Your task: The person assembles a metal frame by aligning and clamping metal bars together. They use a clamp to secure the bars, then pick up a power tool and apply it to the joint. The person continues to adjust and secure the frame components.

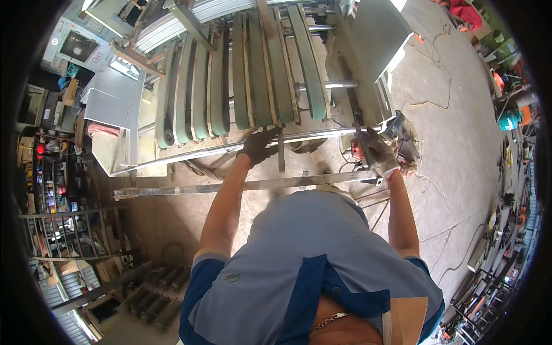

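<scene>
Although the front of the machine is in plain sight, the fingers of the dark-gloved left hand are mostly hidden, and whether the short upright metal strip beside them is gripped or only touched cannot be told. The fingers of the grey-gloved right hand are also hard to make out; how far they are closed, and on what, cannot be told. The right end of the long metal rail is partly covered by that hand, a red object beside it is too small to be identified, and a lower flat bar is crossed by the left forearm. The outer parts of the room are cut off by the dark round rim of the view. A grey concrete floor, marked by cracks, is seen on the right, and crowded shelves are seen on the left. The rail is set across the front of the machine, just below the rounded ends of the green belts; it is straight, slim and shiny, tilted slightly up toward the right. The belts are laid side by side in long strips, with pale edges.
</scene>
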Available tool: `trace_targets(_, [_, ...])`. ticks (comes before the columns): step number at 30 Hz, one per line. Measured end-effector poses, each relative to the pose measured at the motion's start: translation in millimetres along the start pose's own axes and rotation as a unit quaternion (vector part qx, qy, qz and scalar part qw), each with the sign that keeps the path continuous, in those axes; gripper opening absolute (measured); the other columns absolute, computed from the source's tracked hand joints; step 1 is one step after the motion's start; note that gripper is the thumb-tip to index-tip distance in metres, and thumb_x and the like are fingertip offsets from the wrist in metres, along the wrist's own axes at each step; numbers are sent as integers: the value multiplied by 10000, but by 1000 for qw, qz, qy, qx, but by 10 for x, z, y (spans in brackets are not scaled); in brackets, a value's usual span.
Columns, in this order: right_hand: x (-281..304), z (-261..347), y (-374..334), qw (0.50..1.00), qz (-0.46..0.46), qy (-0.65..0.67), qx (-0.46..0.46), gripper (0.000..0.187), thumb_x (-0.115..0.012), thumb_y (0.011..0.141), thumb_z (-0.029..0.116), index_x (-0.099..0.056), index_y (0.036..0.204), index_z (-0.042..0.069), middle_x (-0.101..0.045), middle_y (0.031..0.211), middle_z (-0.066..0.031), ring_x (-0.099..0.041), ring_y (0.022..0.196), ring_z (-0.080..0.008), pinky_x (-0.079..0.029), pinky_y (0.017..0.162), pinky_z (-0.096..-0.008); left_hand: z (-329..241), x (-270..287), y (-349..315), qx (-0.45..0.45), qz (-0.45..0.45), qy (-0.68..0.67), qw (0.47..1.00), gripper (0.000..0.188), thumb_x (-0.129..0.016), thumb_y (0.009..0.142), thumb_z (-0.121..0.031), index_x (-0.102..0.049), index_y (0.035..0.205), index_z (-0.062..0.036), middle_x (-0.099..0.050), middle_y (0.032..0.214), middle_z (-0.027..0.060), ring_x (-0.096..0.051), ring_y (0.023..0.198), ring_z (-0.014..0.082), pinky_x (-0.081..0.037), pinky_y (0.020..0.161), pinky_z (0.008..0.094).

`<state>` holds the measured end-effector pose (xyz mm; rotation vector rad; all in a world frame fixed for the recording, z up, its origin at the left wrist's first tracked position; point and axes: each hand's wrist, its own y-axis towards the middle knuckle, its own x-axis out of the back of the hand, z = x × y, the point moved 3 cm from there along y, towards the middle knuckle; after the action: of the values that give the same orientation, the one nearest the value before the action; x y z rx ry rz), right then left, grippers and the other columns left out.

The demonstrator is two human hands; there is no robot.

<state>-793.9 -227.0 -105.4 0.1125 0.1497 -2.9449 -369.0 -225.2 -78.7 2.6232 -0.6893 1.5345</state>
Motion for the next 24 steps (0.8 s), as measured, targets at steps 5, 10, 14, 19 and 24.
trace_targets(5, [-8, -319, -273, 963, -1, 248, -108, 426, -535, 968, -17, -482, 1390, -52, -540, 1407, -137, -538, 1283, -229, -462, 1095, -341, -54, 71, -31, 13, -20, -125, 992, 508, -632, 940, -266, -508, 1426, -188, -590, 1379, 101, -592, 1228, 254, -479, 1027, 365])
trace_targets(10, [50, -237, -312, 934, -43, -353, 44, 345, -506, 987, 177, -581, 1300, 52, -613, 1287, -160, -589, 1193, -305, -478, 996, -373, -53, 88, -77, 86, 10, -261, 961, 510, -692, 926, -263, -545, 1400, -151, -610, 1352, 108, -607, 1179, 182, -542, 903, 315])
trace_targets(14, [7, -134, -210, 872, 27, -476, 108, 307, -523, 941, 190, -623, 1186, 35, -669, 1111, -156, -652, 1009, -294, -526, 861, -413, -64, 153, -191, 64, -74, -231, 968, 537, -714, 916, -269, -547, 1383, -65, -649, 1291, 104, -615, 1161, 184, -546, 882, 308])
trace_targets(19, [17, -175, -128, 902, 45, -428, -42, 494, -519, 1012, 444, -644, 1251, 30, -711, 1107, -79, -643, 986, -162, -494, 887, -319, -245, 158, -214, 46, -35, 113, 992, 1081, -712, 637, -782, -513, 1384, -28, -597, 1323, 194, -572, 1225, 336, -398, 1075, 415])
trace_targets(24, [32, -288, -10, 922, 59, -373, -84, 480, -575, 990, 442, -654, 1242, 40, -704, 1075, -24, -632, 939, -101, -498, 832, -268, -308, 182, -161, 146, 93, 120, 978, 1098, -696, 671, -767, -415, 1467, -65, -436, 1505, 152, -370, 1414, 314, -252, 1172, 436])
